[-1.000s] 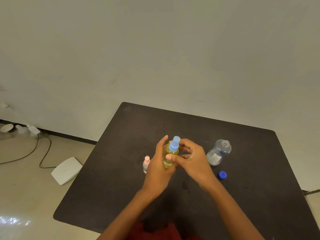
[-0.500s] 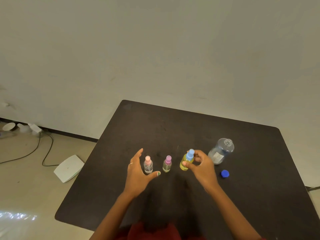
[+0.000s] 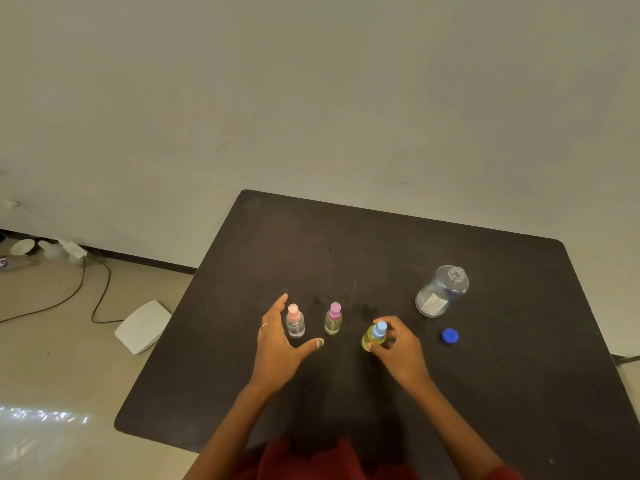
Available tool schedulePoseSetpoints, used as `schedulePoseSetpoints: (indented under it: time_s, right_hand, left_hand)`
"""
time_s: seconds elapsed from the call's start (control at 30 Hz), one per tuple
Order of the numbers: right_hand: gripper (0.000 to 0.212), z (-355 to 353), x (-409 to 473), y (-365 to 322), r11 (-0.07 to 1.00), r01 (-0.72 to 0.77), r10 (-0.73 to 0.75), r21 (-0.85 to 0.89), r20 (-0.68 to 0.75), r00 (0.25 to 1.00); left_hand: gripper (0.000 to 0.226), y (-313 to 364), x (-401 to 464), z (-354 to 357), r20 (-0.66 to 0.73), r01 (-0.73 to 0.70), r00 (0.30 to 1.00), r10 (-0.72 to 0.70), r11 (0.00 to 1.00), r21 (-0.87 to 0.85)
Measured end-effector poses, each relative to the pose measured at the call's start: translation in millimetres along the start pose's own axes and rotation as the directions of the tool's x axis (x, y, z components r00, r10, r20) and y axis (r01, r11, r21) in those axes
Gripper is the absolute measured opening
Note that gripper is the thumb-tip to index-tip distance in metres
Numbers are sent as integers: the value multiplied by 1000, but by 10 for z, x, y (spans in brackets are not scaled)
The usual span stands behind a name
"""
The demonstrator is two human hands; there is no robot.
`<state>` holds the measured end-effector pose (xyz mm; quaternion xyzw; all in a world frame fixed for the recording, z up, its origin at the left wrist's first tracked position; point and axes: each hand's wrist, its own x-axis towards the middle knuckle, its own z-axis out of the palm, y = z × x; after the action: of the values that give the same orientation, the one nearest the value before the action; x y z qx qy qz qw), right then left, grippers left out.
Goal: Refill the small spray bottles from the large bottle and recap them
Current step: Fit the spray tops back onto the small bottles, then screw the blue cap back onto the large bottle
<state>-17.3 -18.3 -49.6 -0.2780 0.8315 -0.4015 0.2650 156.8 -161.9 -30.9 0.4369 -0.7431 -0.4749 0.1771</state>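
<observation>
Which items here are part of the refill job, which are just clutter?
Job: pink-capped bottle, purple-capped bottle, yellow bottle gripped by right hand, large bottle, blue cap, left hand.
Clutter: white box, cable, bowl on floor.

Black table [image 3: 398,237]; pink-capped bottle [image 3: 295,322]; purple-capped bottle [image 3: 333,319]; yellow bottle [image 3: 373,337]; blue cap [image 3: 450,336].

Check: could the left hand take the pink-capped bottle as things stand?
Probably yes: the open left hand already cups around the pink-capped bottle, with nothing between them.
</observation>
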Motion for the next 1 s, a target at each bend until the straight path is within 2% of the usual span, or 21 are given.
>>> schedulePoseSetpoints:
  time_s: [0.1, 0.17, 0.27, 0.33, 0.43, 0.5, 0.63, 0.8, 0.9, 1.0]
  right_hand:
    - [57, -46, 30, 60, 995, 8, -2, -95, 60, 998]
    - [58, -120, 48, 132, 985, -27, 33, -171, 35, 999]
    - [40, -315, 29, 241, 969, -131, 100, -210, -150, 984]
    - [33, -494, 11, 335, 958, -210, 145, -196, -300, 943]
    - [32, -744, 24, 501, 936, -292, 196, -199, -394, 898]
    - [37, -879, 84, 606, 920, -310, 212, -241, -360, 909]
    - [47, -1014, 250, 810, 916, -249, 206, -313, -165, 965]
    - [38, -1061, 353, 979, 935, -124, 124, -333, -23, 992]
    - [30, -1159, 385, 1034, 954, -116, 113, -278, -25, 993]
    - [22, -1340, 422, 924, 986, -140, 127, -93, -135, 983]
  left_hand:
    - [99, 116, -69, 34, -84, -69, 994, 75, 995, 72]
    - [97, 220, -119, 61, -166, -127, 975, 147, 984, 128]
    - [86, 393, -220, 131, -277, -193, 934, 223, 972, 132]
    - [73, 533, -295, 208, -329, -244, 905, 270, 963, 118]
    - [60, 741, -424, 385, -344, -307, 880, 328, 945, 117]
    - [53, 893, -517, 540, -308, -343, 878, 366, 931, 127]
    - [51, 1186, -656, 867, -159, -366, 914, 372, 928, 68]
    - [56, 1337, -648, 1325, 47, -307, 951, 306, 951, 35]
    - [61, 1382, -538, 1582, 130, -233, 965, 228, 972, 22]
    - [67, 1399, -362, 1800, 185, -125, 975, 123, 992, -1]
